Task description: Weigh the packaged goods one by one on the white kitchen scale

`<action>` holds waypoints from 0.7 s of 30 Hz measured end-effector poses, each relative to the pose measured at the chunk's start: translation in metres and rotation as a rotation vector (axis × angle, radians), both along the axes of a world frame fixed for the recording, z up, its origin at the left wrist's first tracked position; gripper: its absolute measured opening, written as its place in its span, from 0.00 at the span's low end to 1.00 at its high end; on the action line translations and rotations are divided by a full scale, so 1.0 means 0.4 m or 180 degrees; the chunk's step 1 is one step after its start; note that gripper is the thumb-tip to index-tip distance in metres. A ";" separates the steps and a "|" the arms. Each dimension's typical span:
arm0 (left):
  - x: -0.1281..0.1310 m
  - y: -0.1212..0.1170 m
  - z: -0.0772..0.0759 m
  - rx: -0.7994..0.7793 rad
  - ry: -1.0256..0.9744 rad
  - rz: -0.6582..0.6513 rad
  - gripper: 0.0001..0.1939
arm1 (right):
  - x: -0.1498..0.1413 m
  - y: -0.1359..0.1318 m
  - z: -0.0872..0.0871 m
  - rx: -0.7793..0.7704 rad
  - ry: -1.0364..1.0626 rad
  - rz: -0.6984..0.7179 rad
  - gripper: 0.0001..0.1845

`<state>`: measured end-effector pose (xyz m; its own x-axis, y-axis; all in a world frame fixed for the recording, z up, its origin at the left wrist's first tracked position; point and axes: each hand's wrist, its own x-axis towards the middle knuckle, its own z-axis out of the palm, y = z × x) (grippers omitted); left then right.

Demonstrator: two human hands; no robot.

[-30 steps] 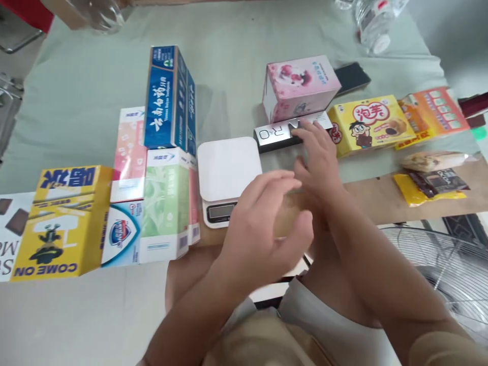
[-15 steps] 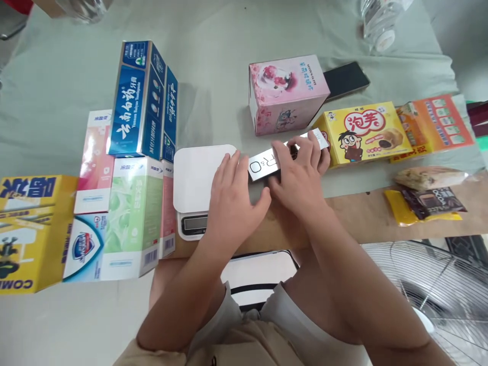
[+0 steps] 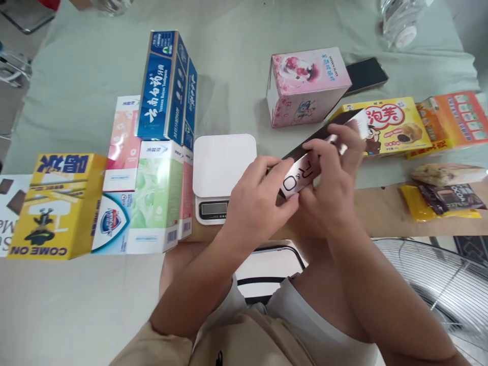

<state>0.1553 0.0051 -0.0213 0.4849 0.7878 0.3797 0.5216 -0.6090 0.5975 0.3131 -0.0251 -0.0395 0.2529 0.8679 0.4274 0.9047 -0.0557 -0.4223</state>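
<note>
A long, slim box (image 3: 292,182) with a white lettered face and a dark side is tilted between my hands. My left hand (image 3: 263,195) grips its near left end, thumb below and fingers on top. My right hand (image 3: 335,178) is wrapped round its middle and right part, the fingers bent over the white face. To the left of my left hand lies a white kitchen scale (image 3: 224,165) with a bare plate; its small display (image 3: 213,209) faces me. Beyond the slim box's right end is a yellow cream puff box (image 3: 400,124).
Toothpaste boxes (image 3: 158,91), a green-and-white box (image 3: 154,198), a soap box (image 3: 111,223) and a yellow box (image 3: 57,203) stand left. A pink box (image 3: 308,84) and a phone (image 3: 368,75) lie behind. Snack packets (image 3: 453,197) lie right, above a fan (image 3: 430,274).
Both hands have closed on the slim box and tipped it, so its dark side now shows and its right end points farther away. The camera view has shifted slightly left.
</note>
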 end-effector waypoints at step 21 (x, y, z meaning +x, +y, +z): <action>-0.201 -0.078 -0.026 0.0091 0.0325 0.1120 0.37 | -0.183 0.107 -0.101 0.0879 0.0450 0.1317 0.36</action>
